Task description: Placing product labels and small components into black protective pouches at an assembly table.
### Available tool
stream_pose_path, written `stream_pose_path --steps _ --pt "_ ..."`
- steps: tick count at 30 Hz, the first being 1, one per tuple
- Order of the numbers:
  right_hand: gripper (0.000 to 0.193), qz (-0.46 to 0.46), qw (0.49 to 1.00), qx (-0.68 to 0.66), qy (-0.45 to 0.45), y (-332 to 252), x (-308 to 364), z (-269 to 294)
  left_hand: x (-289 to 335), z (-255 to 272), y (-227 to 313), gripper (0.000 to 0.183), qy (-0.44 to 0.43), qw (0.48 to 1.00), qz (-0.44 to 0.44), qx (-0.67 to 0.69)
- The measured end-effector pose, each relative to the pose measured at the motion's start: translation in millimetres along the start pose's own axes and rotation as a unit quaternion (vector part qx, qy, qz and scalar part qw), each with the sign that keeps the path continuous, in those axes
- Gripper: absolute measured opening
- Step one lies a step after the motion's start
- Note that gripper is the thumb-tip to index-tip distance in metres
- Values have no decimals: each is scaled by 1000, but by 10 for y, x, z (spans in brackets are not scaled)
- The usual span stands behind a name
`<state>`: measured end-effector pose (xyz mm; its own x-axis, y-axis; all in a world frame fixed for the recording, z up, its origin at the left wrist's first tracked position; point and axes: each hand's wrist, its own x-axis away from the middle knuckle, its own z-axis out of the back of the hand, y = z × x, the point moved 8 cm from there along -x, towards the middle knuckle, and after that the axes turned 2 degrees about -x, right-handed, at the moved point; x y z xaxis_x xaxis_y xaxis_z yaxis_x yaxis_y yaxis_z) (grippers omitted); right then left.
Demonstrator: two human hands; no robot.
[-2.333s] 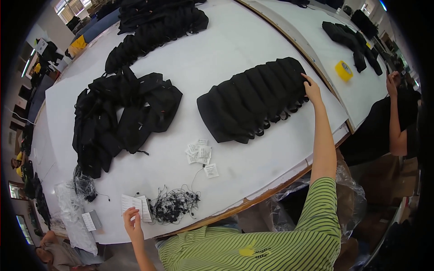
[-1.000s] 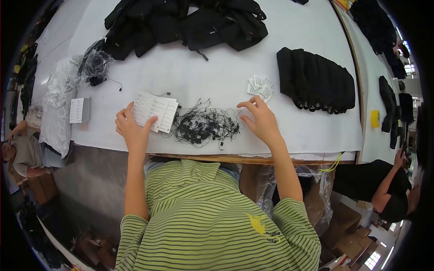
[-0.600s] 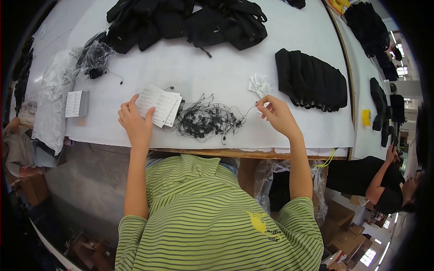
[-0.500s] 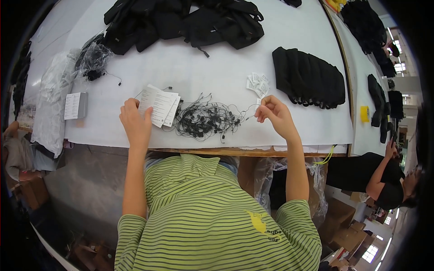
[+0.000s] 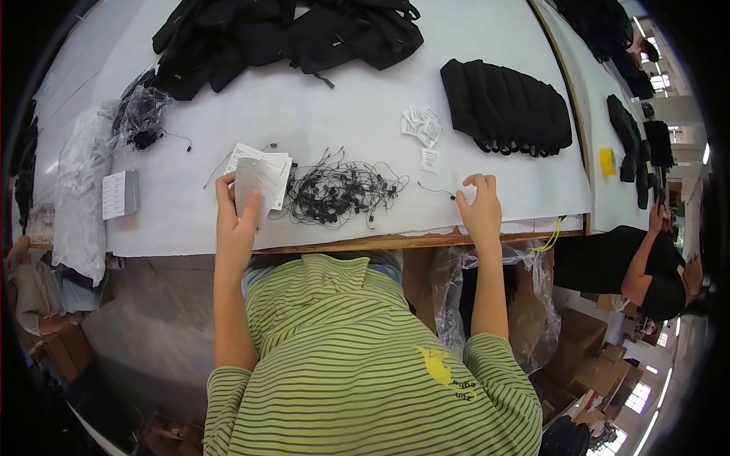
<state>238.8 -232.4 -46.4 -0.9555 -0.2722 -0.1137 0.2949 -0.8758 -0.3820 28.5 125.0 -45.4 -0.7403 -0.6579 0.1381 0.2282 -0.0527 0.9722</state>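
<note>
In the left hand (image 5: 235, 222) are cards (image 5: 278, 169) (printed).

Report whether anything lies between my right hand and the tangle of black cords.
Yes: one thin cord lies in the gap, its black end by your right hand; whether they touch is unclear. Nothing else visible blocks the way to the tangle; the nearest white packet sits beyond that line.

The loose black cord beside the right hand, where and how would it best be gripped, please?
Pinch the loose black cord by its small dark end piece, probably from the right: that end points toward the right hand, and the thin strand lies apart from the tangled pile.
</note>
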Motion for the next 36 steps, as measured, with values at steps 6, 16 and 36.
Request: stream_pose_path --steps 6,16,36 --pt "14 129 984 -6 -124 -502 2 -385 172 -401 249 56 -64 998 -12 -14" --pt "8 34 878 -425 -219 -1063 306 -217 377 -681 592 20 -31 968 -230 -95" --pt "10 23 901 -408 -142 -1572 578 -21 487 -855 611 14 -113 972 -193 -72"
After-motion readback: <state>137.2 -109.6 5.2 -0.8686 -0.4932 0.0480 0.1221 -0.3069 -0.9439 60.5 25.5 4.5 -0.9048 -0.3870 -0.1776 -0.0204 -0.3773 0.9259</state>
